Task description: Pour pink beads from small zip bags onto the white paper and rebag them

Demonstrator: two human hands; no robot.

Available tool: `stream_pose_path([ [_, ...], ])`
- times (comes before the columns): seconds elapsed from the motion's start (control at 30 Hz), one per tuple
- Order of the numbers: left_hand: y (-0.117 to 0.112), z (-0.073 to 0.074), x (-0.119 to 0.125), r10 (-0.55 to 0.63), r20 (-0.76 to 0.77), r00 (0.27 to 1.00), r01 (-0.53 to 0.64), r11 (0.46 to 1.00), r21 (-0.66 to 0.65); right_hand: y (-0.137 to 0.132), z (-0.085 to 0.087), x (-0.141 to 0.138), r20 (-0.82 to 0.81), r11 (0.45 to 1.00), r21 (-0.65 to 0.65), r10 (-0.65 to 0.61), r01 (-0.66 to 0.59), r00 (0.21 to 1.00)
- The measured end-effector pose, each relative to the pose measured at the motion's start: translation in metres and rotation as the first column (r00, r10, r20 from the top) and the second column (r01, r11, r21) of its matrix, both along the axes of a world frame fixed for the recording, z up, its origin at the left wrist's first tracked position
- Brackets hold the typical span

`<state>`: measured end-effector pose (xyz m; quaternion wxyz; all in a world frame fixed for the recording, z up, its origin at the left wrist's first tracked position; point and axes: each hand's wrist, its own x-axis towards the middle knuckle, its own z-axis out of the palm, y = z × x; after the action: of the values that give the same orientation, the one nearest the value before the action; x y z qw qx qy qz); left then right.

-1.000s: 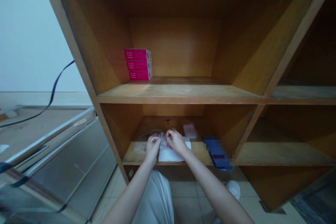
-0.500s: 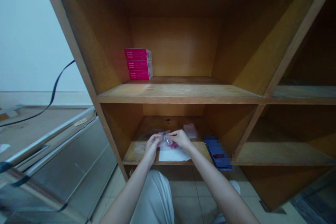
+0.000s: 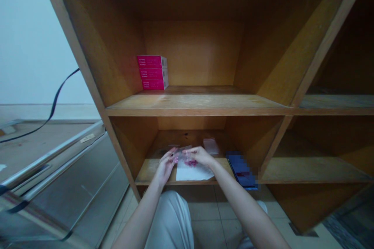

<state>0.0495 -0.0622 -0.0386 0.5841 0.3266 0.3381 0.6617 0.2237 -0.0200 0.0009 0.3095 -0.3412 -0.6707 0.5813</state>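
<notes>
The right hand (image 3: 201,156) narrowly pinches a crinkly clear plastic bag (image 3: 183,155) of small pink beads (image 3: 191,162), while the left hand's (image 3: 166,167) slightly spread fingers touch its edge above a flat white paper sheet (image 3: 194,174).
</notes>
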Motion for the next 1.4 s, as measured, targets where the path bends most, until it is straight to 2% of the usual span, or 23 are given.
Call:
stream_pose_path([
  [0.13, -0.001, 0.005, -0.002, -0.004, -0.061, 0.998, 0.004, 1.0, 0.008, -0.004, 0.003, -0.002, -0.032, 0.992, -0.104, 0.071, -0.074, 0.997],
  [0.27, 0.0, 0.009, -0.006, 0.013, -0.094, 0.995, -0.012, 1.0, 0.007, -0.003, 0.003, -0.002, -0.024, 0.996, -0.071, 0.042, -0.044, 0.999],
  [0.4, 0.001, 0.006, -0.01, 0.074, -0.013, 0.997, -0.074, 0.997, -0.03, 0.0, 0.003, -0.001, -0.023, 0.994, -0.108, -0.001, -0.001, 1.0],
  [0.5, -0.001, -0.002, -0.011, 0.062, 0.068, 0.996, -0.059, 0.997, -0.046, 0.001, 0.009, -0.001, -0.04, 0.992, -0.128, -0.012, 0.007, 0.999],
  [0.57, -0.003, -0.008, -0.009, 0.018, 0.07, 0.997, -0.013, 0.998, -0.067, 0.0, 0.015, -0.002, -0.061, 0.992, -0.124, -0.005, -0.003, 0.998],
  [0.67, -0.01, -0.01, -0.001, -0.123, 0.014, 0.992, 0.123, 0.989, -0.082, -0.004, 0.024, -0.004, -0.099, 0.993, -0.107, 0.031, -0.041, 0.995],
  [0.73, -0.014, -0.005, 0.008, -0.238, -0.008, 0.971, 0.237, 0.971, -0.029, -0.007, 0.028, -0.006, -0.111, 0.989, -0.111, 0.082, -0.094, 0.99],
  [0.83, -0.017, 0.006, 0.018, -0.294, 0.021, 0.956, 0.292, 0.954, 0.071, -0.01, 0.029, -0.006, -0.072, 0.977, -0.132, 0.157, -0.166, 0.985],
  [0.9, -0.017, 0.013, 0.021, -0.3, 0.044, 0.953, 0.292, 0.947, 0.132, -0.011, 0.029, -0.005, -0.038, 0.973, -0.136, 0.181, -0.184, 0.983],
  [1.0, -0.016, 0.016, 0.021, -0.292, 0.045, 0.955, 0.283, 0.947, 0.152, -0.012, 0.028, -0.004, -0.031, 0.971, -0.133, 0.195, -0.197, 0.98],
  [1.4, -0.013, 0.011, 0.023, -0.24, 0.074, 0.968, 0.226, 0.961, 0.162, -0.013, 0.025, -0.004, -0.014, 0.973, -0.147, 0.179, -0.179, 0.984],
])
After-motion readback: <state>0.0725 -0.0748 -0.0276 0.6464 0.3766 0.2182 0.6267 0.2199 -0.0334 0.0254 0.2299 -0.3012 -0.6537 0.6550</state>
